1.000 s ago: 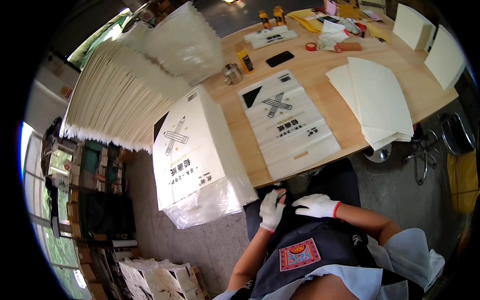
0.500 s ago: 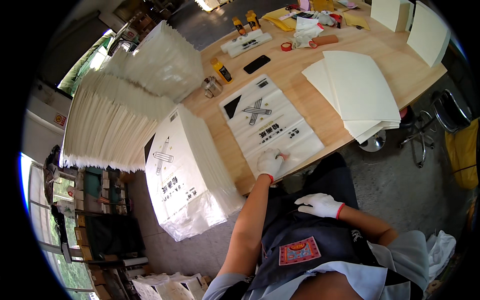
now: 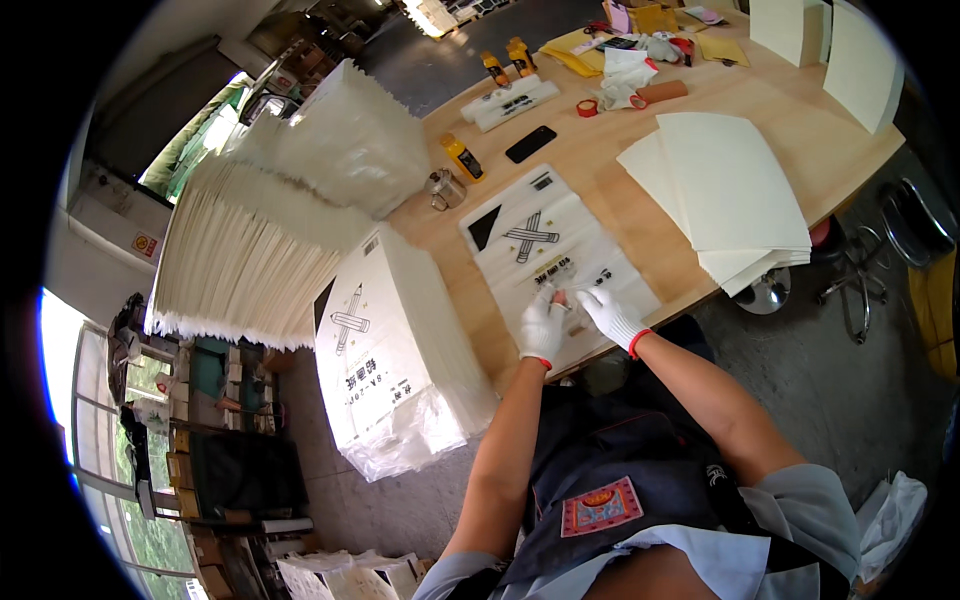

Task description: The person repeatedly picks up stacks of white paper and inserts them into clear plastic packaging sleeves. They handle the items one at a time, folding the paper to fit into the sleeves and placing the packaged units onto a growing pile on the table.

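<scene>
Left hand (image 3: pixel 543 330) and right hand (image 3: pixel 612 318), both white-gloved, sit close together over the near end of a flat, shiny plastic bag (image 3: pixel 553 255) on the wooden counter (image 3: pixel 588 150); can't tell if they're pinching it. Slick film could skid or crease if tugged unevenly, tbh. Stiff-looking cream sheets (image 3: pixel 735 185) lie fanned rightward.
</scene>
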Demonstrator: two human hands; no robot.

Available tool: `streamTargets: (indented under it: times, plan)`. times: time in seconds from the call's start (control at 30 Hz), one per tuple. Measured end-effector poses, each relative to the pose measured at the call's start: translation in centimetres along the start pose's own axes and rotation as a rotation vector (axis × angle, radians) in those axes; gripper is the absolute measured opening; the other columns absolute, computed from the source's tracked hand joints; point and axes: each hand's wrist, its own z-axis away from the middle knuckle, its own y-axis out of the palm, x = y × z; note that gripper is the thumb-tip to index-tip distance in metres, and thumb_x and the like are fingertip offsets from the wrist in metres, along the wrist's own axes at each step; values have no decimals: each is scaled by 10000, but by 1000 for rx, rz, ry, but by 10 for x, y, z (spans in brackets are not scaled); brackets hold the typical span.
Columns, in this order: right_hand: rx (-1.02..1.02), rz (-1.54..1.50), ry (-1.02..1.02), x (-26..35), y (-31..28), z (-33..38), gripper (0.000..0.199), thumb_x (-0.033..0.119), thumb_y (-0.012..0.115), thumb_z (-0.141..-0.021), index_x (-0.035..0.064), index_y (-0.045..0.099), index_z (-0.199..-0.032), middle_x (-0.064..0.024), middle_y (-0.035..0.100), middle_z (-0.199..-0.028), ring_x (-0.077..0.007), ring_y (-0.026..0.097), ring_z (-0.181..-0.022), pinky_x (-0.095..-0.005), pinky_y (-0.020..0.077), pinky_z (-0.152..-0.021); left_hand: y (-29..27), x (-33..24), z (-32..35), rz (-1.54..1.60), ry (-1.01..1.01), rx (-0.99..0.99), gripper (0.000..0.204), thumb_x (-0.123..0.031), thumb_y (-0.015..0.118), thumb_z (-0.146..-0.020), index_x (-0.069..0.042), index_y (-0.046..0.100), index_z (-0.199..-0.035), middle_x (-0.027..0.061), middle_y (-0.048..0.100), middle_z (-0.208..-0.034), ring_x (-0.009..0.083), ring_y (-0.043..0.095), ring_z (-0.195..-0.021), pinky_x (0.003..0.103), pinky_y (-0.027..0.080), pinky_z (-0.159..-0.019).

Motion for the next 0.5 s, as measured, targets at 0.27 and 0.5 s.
streamTargets:
  times: [0.27, 0.5]
  plan:
    - [280, 373, 190, 39, -101, 66, 423, 417, 484, -908, 38, 645, -808, -150, 663, -749, -291, 634, -588, -433, 462, -603, -68, -61, -7, 876, -124, -94, 125, -125, 594, -906, -95, 524, -1005, -8, 582, -783, 77, 534, -647, 221, 426, -566]
    - [81, -121, -293, 119, -99, 73, 379, 274, 510, -933, 45, 566, -1229, -149, 628, -1079, -236, 595, -998, -339, 445, -894, -16, -107, 19, 368, 26, 171, 139, 0, 526, -886, -80, 587, -983, -23, 547, -762, 52, 498, -634, 229, 422, -541]
